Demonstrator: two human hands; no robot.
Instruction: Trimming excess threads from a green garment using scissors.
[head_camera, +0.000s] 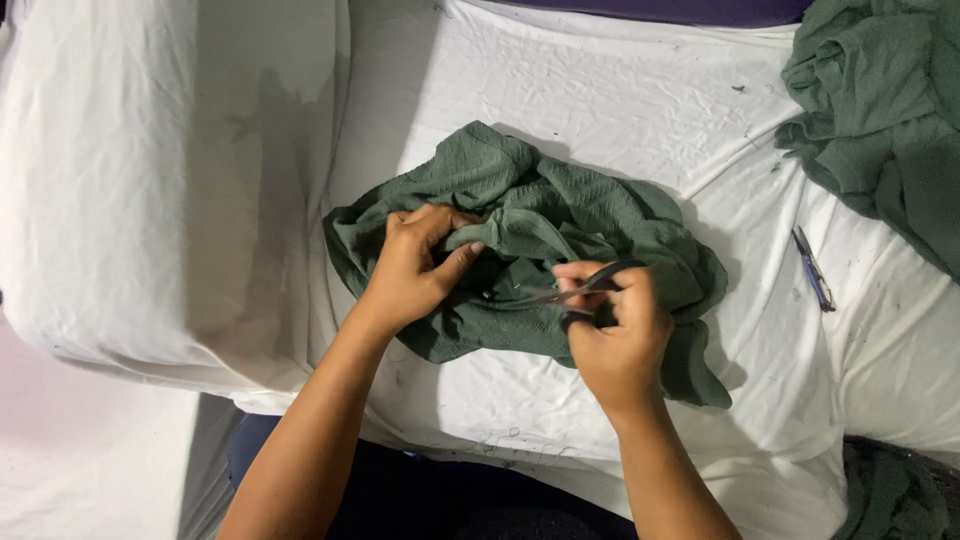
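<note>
Two hands work on one crumpled green garment (560, 230), which lies on the white sheet (600, 100) covering the worktop, directly in front of us. Our left hand (412, 268) rests on the garment's left side, thumb and fingers pinching a fold of the knit. Our right hand (622, 335), at the garment's lower right edge, is closed through the loops of a small pair of black-handled scissors (570, 295), blades pointing left toward the pinched fold; we cannot tell whether the blades are parted. In our judgement, the step goes best when we keep the pinched fold taut and raised clear of the layers beneath, and bring only the blade tips to it. A blue pen-like tool (813, 268) lies to the garment's right, and a second green pile (880, 110) beyond it, upper right.
</note>
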